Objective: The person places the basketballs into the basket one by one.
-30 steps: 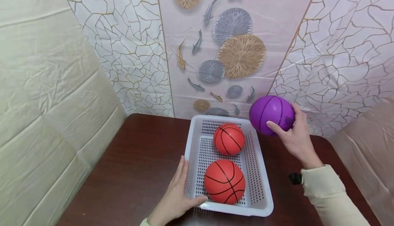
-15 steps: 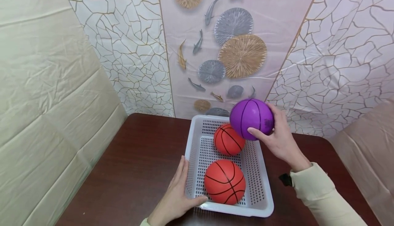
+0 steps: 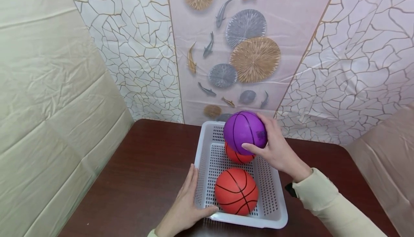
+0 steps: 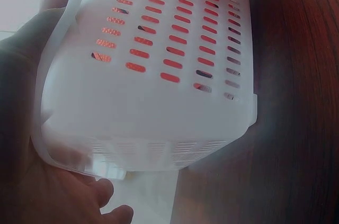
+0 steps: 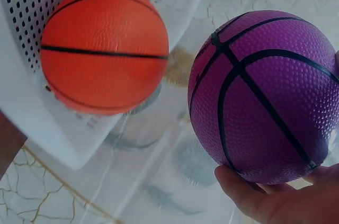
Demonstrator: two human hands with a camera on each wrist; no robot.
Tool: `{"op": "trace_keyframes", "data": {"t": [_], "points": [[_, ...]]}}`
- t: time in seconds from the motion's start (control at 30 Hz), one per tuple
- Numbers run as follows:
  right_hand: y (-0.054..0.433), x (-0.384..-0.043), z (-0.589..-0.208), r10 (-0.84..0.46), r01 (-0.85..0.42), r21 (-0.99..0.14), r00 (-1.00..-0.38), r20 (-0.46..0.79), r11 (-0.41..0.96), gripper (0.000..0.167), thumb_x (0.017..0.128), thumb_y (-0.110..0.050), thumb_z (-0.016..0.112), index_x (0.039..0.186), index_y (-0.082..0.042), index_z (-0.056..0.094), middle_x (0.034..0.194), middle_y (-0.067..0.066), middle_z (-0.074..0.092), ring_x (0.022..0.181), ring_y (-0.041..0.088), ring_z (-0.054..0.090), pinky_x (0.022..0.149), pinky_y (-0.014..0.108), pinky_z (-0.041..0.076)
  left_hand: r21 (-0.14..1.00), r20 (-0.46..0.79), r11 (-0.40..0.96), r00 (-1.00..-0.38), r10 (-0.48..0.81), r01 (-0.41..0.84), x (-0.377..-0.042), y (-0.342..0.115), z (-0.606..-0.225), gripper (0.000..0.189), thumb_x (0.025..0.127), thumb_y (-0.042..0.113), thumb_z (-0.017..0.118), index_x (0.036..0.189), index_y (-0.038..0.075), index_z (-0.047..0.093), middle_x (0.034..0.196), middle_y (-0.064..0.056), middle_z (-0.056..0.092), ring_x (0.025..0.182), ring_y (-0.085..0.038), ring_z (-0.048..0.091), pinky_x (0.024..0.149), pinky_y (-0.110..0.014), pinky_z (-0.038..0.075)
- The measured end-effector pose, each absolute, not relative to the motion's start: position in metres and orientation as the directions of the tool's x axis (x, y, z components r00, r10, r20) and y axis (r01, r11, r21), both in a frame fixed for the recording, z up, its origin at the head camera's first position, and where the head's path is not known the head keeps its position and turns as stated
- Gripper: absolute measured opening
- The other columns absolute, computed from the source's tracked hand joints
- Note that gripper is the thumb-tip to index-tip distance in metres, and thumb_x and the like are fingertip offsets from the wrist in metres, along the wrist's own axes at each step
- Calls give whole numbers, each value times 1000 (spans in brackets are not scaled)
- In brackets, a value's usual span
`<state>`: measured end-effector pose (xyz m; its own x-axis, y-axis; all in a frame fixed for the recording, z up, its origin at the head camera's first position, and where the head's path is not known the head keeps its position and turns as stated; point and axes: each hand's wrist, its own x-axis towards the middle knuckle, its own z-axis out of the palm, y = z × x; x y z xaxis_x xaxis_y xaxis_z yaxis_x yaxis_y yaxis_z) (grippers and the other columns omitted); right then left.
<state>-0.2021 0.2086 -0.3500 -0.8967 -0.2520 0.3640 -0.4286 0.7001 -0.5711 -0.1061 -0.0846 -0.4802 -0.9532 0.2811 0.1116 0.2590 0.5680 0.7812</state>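
A purple toy basketball with dark seams is held in my right hand, the thumb on its near side and the other fingers behind it. It hangs over the far part of a white perforated plastic basket. Beneath it, a red basketball lies in the basket, partly covered in the head view. Closer to me sits a second red basketball. My left hand rests at the basket's near left corner, fingers straight along the side and thumb over the near rim. The left wrist view shows red through the slots of the basket wall.
The basket stands on a dark brown wooden table. A patterned cloth backdrop with fish and round motifs rises behind the far edge, and beige cloth hangs at the left.
My right hand has carried the purple basketball leftward from beyond the basket's right edge to above the far red basketball. My left hand and the basket have stayed put.
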Motion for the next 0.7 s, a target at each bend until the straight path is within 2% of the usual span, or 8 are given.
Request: {"op": "trace_keyframes", "data": {"t": [0.27,0.7], "points": [[188,-198,-357,-330,-408,-556,-913,240,724,103,77,-64,69,156,-26,15,150,16,22,125,40,42,89,61,46,779,127,562,-947,294,279,-107,-85,-482,122,72,67,73,157,19,0,162,10,-10,144,-35,12,103,-68,23],[164,-201,-383,-432,-483,-472,-875,220,738,103,76,-71,64,155,-27,16,152,9,24,130,35,38,92,58,45,769,108,579,-949,297,269,-107,-85,-479,122,72,67,73,158,19,1,161,11,-12,145,-32,12,105,-66,24]]}}
